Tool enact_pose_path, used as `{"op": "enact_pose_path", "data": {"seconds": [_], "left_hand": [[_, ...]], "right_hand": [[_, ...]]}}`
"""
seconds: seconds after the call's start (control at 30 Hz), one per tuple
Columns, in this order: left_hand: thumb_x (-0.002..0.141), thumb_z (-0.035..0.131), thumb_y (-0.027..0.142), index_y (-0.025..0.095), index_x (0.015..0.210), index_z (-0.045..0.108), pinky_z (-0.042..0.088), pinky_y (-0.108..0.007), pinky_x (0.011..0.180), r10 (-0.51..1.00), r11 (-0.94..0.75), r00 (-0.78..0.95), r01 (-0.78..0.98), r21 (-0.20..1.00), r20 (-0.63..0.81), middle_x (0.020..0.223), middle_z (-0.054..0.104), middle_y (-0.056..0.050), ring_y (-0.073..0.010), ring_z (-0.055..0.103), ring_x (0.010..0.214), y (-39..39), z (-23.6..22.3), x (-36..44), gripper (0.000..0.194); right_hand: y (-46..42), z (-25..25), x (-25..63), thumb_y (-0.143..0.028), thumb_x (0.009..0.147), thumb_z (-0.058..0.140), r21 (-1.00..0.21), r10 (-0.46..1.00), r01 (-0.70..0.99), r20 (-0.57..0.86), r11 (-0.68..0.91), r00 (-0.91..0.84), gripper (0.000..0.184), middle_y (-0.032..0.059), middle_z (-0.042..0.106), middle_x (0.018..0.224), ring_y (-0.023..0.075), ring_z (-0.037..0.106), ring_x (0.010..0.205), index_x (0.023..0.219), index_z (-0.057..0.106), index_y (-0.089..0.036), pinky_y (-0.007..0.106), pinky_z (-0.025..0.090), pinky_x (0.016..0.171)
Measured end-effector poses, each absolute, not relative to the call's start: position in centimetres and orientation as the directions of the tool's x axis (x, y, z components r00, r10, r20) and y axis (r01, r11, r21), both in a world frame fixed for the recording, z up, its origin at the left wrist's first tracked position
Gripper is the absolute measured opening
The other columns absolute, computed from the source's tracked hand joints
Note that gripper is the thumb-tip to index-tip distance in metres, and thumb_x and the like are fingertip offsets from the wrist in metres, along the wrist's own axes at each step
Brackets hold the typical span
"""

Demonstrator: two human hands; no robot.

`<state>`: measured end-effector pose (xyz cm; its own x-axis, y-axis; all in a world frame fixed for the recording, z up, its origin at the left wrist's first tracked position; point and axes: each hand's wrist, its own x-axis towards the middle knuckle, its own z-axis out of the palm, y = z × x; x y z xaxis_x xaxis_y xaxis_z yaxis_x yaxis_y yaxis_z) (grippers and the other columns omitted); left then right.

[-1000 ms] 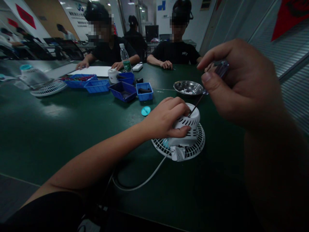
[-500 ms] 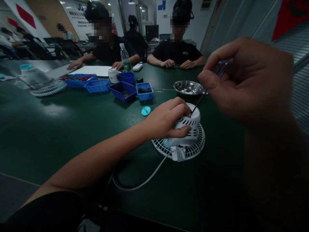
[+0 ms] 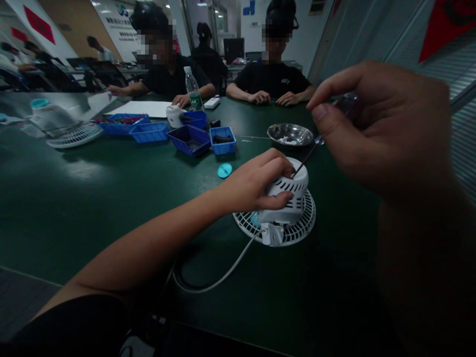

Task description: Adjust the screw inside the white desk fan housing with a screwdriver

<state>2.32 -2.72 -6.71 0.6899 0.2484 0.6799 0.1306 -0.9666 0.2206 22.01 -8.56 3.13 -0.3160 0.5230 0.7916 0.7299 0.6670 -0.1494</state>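
Observation:
A white electric fan [image 3: 286, 208] lies on its round grille on the green table, its motor housing facing up. My left hand [image 3: 256, 183] is wrapped round the housing, fingers over the top and thumb along the side. In my right hand [image 3: 383, 124] is a screwdriver [image 3: 305, 159] with a clear handle, held tilted. Its thin shaft runs down to the top of the housing by my left fingertips; where the tip sits is hidden. A white cord [image 3: 226, 275] loops from the fan towards me. Beyond my left hand lies a round turquoise cap [image 3: 224, 170].
Behind the fan stands a metal bowl [image 3: 290, 135] with small white pieces. Several blue bins [image 3: 189, 141], a water bottle [image 3: 193, 89] and a white housing [image 3: 173, 116] are further back. Another fan [image 3: 74, 135] lies at the left. Two people sit across the table.
My right fingers have shifted round the screwdriver's handle, and its shaft leans slightly more. My left hand keeps its hold on the fan. Across the table, a person's hand has lifted a pale sheet.

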Motion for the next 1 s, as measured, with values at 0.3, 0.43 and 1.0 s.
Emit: {"op": "enact_pose_path", "data": {"seconds": [0.3,0.43,1.0], "left_hand": [[0.096,0.064,0.05,0.021,0.113,0.052,0.057,-0.04,0.092,0.276,-0.95,0.719,0.105,0.293,0.638,0.122,0.062,-0.013,-0.0231,0.063,0.108,-2.49,-6.66,2.13,0.035],[0.096,0.065,0.048,0.021,0.113,0.052,0.057,-0.038,0.091,0.249,-0.959,0.701,0.084,0.27,0.668,0.121,0.062,-0.012,-0.0222,0.064,0.106,-2.43,-6.75,2.29,0.034],[0.097,0.066,0.046,0.02,0.113,0.053,0.058,-0.037,0.089,0.218,-0.971,0.684,0.077,0.228,0.696,0.118,0.063,-0.012,-0.0223,0.064,0.105,-2.37,-6.84,2.29,0.034]], "right_hand": [[-8.23,3.1,22.46,-0.023,0.096,0.057,-0.144,0.505,0.691,0.788,0.708,-0.353,0.015,-0.0007,0.063,0.09,0.0117,0.052,0.071,0.107,0.067,-0.025,0.033,0.039,0.062],[-8.1,2.99,22.32,-0.026,0.097,0.056,-0.198,0.549,0.685,0.764,0.701,-0.34,0.019,0.0012,0.063,0.112,0.0131,0.059,0.085,0.115,0.06,-0.027,0.033,0.052,0.076],[-8.52,3.09,22.11,-0.029,0.098,0.059,-0.152,0.511,0.737,0.809,0.659,-0.289,0.019,-0.002,0.066,0.083,0.0108,0.049,0.063,0.11,0.074,-0.029,0.03,0.035,0.056]]}}
